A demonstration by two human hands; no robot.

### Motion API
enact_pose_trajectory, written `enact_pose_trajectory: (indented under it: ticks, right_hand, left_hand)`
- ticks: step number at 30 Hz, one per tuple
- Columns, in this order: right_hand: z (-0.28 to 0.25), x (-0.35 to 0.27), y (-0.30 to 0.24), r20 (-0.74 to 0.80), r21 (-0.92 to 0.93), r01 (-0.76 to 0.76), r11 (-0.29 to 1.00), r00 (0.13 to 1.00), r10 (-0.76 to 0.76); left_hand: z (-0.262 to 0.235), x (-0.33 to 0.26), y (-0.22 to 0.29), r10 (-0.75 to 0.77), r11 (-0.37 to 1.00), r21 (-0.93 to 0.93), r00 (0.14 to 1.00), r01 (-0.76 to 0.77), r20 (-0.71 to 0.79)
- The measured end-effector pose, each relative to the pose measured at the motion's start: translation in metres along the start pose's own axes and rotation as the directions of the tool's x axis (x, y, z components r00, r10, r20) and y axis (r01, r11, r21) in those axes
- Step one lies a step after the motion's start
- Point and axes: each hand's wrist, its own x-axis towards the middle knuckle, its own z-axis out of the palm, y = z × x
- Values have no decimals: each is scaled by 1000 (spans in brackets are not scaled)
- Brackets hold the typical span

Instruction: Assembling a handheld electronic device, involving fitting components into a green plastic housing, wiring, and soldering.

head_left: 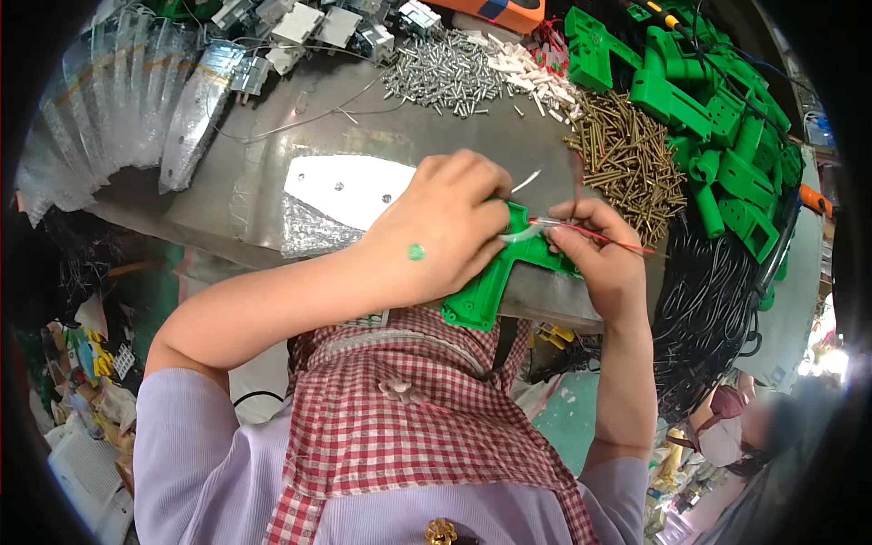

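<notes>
My left hand (445, 222) lies over a green plastic tool housing half (481, 291), its fingers bent and gripping the housing's upper part. A white flat blade-shaped plate with holes (341, 186) sticks out to the left from beneath this hand, partly over bubble wrap (313, 227). Whether plate and housing are joined is hidden. My right hand (604, 259) pinches thin wires (595, 234), one of them red, at the housing's right side. A pale curved lead (525, 234) runs across the housing between the hands. A short white wire end (527, 180) points up beyond the left fingers.
Silver screws (440, 73), white small parts (527, 73) and brass-coloured screws (627, 150) lie in heaps at the back. Green housings (727, 136) pile up at right above black cables (704, 300). Wrapped plates (118, 100) and metal parts (304, 32) sit back left. Another person (740, 427) is at lower right.
</notes>
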Motion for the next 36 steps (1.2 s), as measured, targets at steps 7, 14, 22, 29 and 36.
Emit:
enact_pose_trajectory:
  ticks: [7, 14, 22, 29, 36]
  right_hand:
    - [22, -2, 4, 132, -524, 436, 732, 890, -436]
    - [37, -9, -3, 230, -735, 424, 528, 890, -394]
    - [32, 0, -16, 285, -726, 400, 559, 915, -284]
    - [9, -6, -3, 230, -530, 322, 784, 945, -233]
    - [7, -1, -19, 74, -421, 291, 859, 955, -288]
  left_hand:
    - [-4, -7, -18, -107, 947, -317, 980, 50, -166]
    - [-2, -10, -19, -122, 950, -306, 970, 52, -212]
    - [2, -5, -15, -146, 933, -354, 965, 62, -217]
    - [1, -11, -14, -192, 926, -359, 962, 113, -193]
    - [2, -12, -18, -166, 936, -342, 962, 84, -218]
